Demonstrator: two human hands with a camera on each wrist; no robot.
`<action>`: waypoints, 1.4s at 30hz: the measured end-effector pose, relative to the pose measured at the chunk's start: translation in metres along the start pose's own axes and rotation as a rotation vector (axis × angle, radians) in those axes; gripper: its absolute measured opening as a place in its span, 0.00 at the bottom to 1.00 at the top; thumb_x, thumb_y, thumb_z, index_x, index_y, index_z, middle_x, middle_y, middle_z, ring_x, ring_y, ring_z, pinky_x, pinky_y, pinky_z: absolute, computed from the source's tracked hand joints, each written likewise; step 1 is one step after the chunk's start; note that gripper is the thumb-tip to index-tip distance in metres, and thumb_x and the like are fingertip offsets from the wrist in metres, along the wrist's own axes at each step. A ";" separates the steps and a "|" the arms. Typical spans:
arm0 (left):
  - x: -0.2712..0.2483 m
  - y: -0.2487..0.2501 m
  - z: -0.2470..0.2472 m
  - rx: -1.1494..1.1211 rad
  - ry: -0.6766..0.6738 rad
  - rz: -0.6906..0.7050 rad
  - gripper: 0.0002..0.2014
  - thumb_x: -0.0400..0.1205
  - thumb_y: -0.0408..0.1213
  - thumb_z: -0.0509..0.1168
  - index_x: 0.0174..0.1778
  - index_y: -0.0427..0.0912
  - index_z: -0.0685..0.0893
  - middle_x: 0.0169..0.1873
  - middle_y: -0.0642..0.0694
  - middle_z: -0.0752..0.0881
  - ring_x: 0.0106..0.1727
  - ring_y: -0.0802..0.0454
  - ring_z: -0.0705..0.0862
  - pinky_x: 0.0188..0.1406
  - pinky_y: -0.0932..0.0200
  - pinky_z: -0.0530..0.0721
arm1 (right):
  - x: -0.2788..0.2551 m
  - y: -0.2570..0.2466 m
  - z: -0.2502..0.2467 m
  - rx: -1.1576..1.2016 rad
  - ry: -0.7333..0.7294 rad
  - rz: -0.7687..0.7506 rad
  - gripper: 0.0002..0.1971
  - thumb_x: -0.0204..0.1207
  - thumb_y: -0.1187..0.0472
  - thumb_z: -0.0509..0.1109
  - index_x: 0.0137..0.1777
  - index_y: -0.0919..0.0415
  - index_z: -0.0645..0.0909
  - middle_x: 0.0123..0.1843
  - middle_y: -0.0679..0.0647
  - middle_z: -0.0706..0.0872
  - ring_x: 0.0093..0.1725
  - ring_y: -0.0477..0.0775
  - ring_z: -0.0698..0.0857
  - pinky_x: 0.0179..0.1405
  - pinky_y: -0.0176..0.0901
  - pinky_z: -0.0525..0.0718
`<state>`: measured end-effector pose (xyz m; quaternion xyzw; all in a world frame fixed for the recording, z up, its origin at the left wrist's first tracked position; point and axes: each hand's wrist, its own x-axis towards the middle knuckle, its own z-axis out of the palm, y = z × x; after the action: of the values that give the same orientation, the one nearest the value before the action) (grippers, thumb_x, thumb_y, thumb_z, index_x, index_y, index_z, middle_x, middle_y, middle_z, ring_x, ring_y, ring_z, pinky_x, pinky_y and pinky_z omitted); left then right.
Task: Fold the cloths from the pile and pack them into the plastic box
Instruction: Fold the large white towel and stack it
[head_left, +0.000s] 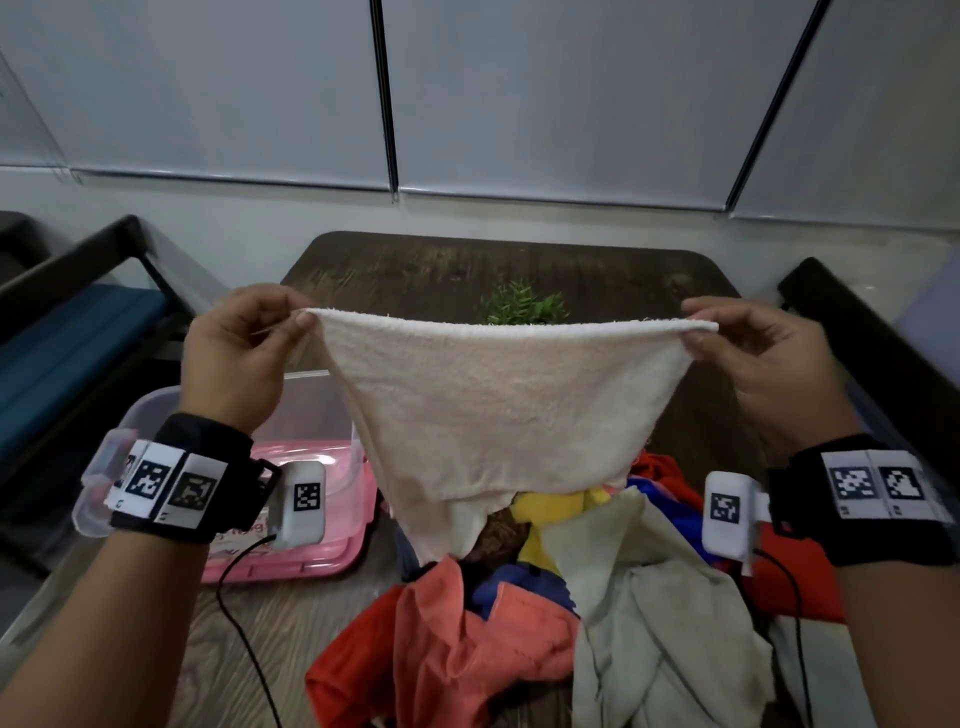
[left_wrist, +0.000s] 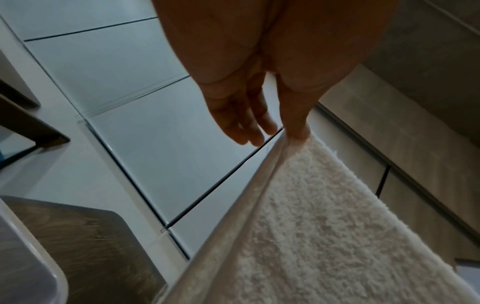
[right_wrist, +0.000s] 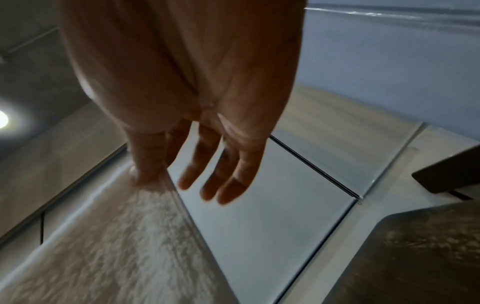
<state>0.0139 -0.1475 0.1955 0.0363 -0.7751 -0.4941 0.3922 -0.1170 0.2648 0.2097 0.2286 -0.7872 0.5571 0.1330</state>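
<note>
A cream terry cloth (head_left: 493, 405) hangs spread in the air above the table. My left hand (head_left: 244, 348) pinches its upper left corner and my right hand (head_left: 748, 353) pinches its upper right corner. In the left wrist view the cloth (left_wrist: 324, 226) runs down from the pinching left hand (left_wrist: 293, 131), the other fingers loose. In the right wrist view my right hand (right_wrist: 150, 176) pinches the cloth (right_wrist: 116, 257) the same way. Under the cloth lies the pile (head_left: 545, 613) of orange, yellow, blue and pale cloths. The clear plastic box (head_left: 317, 410) stands at the left.
A pink lid (head_left: 291, 551) lies under the box on the dark wooden table (head_left: 467, 265). A small green plant (head_left: 524, 304) stands behind the cloth. Dark chair frames flank the table on both sides. Black cables run from both wrist units.
</note>
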 end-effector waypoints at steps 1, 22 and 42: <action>-0.001 0.003 -0.002 -0.050 -0.017 0.010 0.05 0.80 0.28 0.69 0.50 0.37 0.86 0.50 0.35 0.87 0.50 0.54 0.86 0.55 0.63 0.85 | -0.003 -0.005 -0.002 0.046 -0.030 0.025 0.07 0.78 0.68 0.73 0.52 0.57 0.87 0.56 0.49 0.91 0.59 0.46 0.89 0.58 0.37 0.87; -0.085 -0.047 0.046 -0.297 -0.205 -0.674 0.14 0.82 0.21 0.61 0.37 0.36 0.88 0.32 0.39 0.86 0.31 0.49 0.83 0.30 0.61 0.84 | -0.069 0.057 0.019 0.393 -0.246 0.542 0.03 0.76 0.67 0.71 0.46 0.59 0.84 0.38 0.58 0.85 0.37 0.55 0.79 0.33 0.43 0.78; -0.173 -0.131 0.060 0.023 -0.595 -1.058 0.14 0.74 0.46 0.75 0.36 0.37 0.90 0.31 0.44 0.88 0.33 0.46 0.83 0.40 0.52 0.82 | -0.145 0.137 0.047 0.365 -0.507 1.079 0.18 0.74 0.82 0.65 0.58 0.67 0.84 0.56 0.71 0.88 0.53 0.67 0.87 0.49 0.54 0.86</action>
<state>0.0510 -0.0932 -0.0193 0.2813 -0.7335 -0.6026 -0.1404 -0.0601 0.2889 0.0142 -0.0573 -0.6909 0.5997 -0.3996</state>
